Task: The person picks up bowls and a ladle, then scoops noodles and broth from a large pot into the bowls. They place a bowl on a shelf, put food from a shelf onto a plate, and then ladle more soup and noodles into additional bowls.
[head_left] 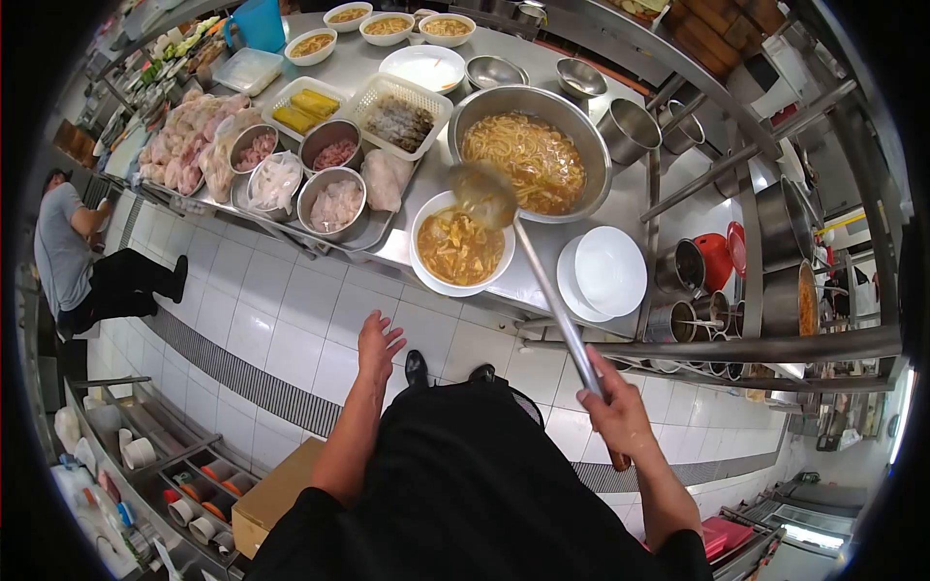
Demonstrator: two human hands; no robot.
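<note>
My right hand [618, 414] is wrapped round the long handle of a metal ladle [557, 276]. The ladle's bowl, slightly blurred, hangs between a large steel basin [591, 145] and a white bowl [422, 275] at the counter's front edge. Noodles [523, 160] in brown broth fill much of the basin. A chunky brown soup [459, 250] is in the white bowl, which sits on a white plate or bowl. Above the floor, in front of the counter, my left hand [380, 341] is empty with its fingers apart.
Stacked white bowls [610, 271] stand right of the filled one. Filled soup bowls [387, 29] line the counter's back. Steel pots of raw meat [332, 201] and a basket of shrimp [399, 118] lie to the left. A person [87, 247] stands far left; a cardboard box [276, 494] is below.
</note>
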